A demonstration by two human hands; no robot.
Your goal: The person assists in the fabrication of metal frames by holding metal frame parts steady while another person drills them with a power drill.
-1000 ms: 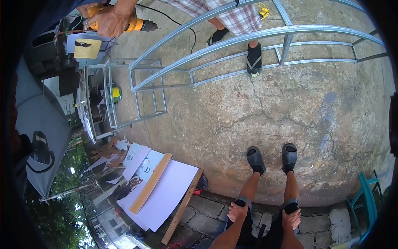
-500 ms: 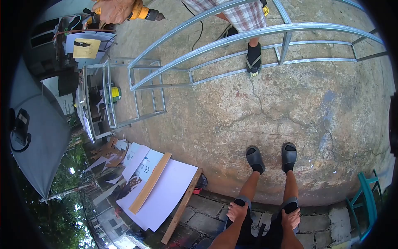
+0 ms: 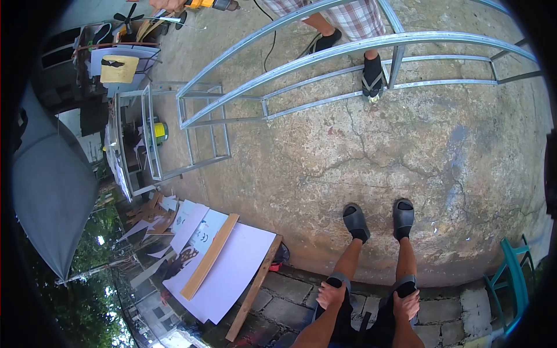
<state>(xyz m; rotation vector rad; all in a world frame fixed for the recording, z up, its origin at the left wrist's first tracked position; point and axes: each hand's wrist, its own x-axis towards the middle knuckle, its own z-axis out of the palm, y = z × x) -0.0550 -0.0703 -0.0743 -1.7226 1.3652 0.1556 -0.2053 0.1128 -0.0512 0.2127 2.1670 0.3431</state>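
Observation:
I sit with bent legs, and my left hand lies on my left knee, its fingers curled around it. On the other side, my right hand is wrapped in the same way over my right knee. A black patch with a grey rim shows at each knee; what it is I cannot make out. Both feet, in dark grey slides, are flat on the concrete. At the top left another person's hand holds a yellow power drill, partly cut off by the frame edge.
A long metal frame spans the floor ahead, with the person in plaid shorts standing behind it. At left lie white sheets with a wooden plank on top. A green chair stands at right.
The other person's foot has shifted right, and their hand with the drill has moved up, mostly out of view. My own hands have not moved.

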